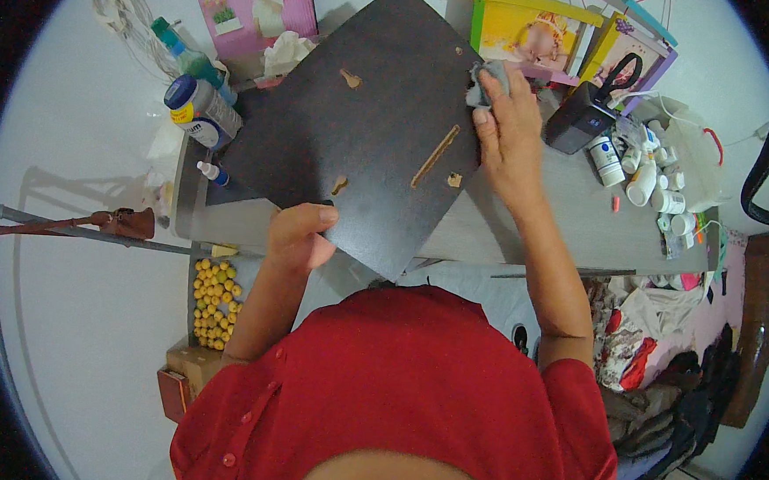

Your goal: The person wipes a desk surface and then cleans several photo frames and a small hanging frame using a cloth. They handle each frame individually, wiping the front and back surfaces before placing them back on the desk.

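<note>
A black rectangular board [393, 95] is held up tilted over the desk, one corner pointing down towards my body. Its face bears several torn tan patches and a long tan strip [435, 156]. My left hand [302, 235] grips the board's lower left edge, the thumb lying on the face. At the right edge, my right hand [510, 129] holds a crumpled grey cloth [488, 83] against the board. The back of the board and the fingers behind it are hidden.
The grey desk [484, 229] holds a large blue-capped jar [204, 113], a teal bottle [194, 60] and a small blue-white bottle [213, 173] at left. A black power bank [580, 120] and several white pill bottles [642, 183] stand at right. Picture frames [532, 38] line the back.
</note>
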Demonstrator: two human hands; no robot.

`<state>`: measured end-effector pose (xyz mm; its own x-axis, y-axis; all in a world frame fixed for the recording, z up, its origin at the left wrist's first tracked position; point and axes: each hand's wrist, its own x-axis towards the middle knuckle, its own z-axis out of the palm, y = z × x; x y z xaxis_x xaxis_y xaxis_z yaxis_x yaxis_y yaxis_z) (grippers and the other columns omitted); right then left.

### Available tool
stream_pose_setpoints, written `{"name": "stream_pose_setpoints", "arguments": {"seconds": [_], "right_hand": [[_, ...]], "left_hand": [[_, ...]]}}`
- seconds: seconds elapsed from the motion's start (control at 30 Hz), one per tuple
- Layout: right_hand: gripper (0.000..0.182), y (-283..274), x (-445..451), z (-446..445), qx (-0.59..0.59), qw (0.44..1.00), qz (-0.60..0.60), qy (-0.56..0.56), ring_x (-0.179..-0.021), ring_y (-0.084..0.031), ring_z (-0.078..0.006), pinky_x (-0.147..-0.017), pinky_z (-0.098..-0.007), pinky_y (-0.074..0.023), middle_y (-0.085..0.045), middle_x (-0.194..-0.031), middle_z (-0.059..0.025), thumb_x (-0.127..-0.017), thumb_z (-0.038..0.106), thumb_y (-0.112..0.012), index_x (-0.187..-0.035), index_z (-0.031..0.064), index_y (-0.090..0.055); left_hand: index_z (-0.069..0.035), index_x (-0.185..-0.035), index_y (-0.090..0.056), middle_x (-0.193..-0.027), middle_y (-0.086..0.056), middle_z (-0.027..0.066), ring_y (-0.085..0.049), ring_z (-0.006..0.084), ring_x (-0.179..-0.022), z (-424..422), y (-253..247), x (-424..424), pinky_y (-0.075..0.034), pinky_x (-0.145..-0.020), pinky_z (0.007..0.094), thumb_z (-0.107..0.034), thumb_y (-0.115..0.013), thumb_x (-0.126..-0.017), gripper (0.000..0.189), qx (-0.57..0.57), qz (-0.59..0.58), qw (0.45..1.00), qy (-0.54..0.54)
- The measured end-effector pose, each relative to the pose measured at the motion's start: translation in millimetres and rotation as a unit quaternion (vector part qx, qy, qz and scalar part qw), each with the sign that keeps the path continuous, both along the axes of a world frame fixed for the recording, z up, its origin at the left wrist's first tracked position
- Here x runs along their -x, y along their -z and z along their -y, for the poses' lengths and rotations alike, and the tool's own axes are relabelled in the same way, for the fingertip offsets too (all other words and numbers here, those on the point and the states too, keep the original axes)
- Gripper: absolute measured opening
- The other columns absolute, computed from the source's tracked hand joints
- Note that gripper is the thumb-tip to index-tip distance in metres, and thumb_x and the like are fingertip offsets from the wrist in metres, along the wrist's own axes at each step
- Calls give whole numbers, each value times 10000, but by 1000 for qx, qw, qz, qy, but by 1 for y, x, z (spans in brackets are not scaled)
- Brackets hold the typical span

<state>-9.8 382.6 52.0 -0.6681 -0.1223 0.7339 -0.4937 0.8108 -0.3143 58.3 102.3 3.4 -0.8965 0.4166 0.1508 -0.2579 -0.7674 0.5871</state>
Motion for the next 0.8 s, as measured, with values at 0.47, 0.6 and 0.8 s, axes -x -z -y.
{"name": "stream_pose_setpoints", "arguments": {"seconds": [0.47,0.6,0.8], "right_hand": [[423,5,-99,78,-103,947,14,-305,-1274,-402,-273,-1074,-497,-230,-424,-1381,-113,-744,221,-635,-1155,144,-576],[409,-9,-84,79,-110,947,21,-302,-1269,-408,-273,-1069,-493,-236,-431,-1374,-112,-750,205,-625,-1151,139,-580],[439,-41,-41,74,-105,973,2,-206,-1274,-389,-315,-1061,-503,-241,-384,-1400,-137,-793,201,-590,-1219,122,-519]], "left_hand": [[10,-1095,-575,-1089,-612,143,-578,269,-1042,-10,-22,10,-407,-971,427,-283,-538,-894,358,-4,55,998,18],[-36,-1240,-479,-1219,-538,118,-513,254,-1145,-16,-14,8,-395,-989,429,-489,-481,-907,563,-77,16,994,77],[-110,-1430,-190,-1427,-310,63,-359,218,-1295,-40,-35,-3,-343,-1041,436,-593,-508,-834,830,59,-76,995,-16]]}}
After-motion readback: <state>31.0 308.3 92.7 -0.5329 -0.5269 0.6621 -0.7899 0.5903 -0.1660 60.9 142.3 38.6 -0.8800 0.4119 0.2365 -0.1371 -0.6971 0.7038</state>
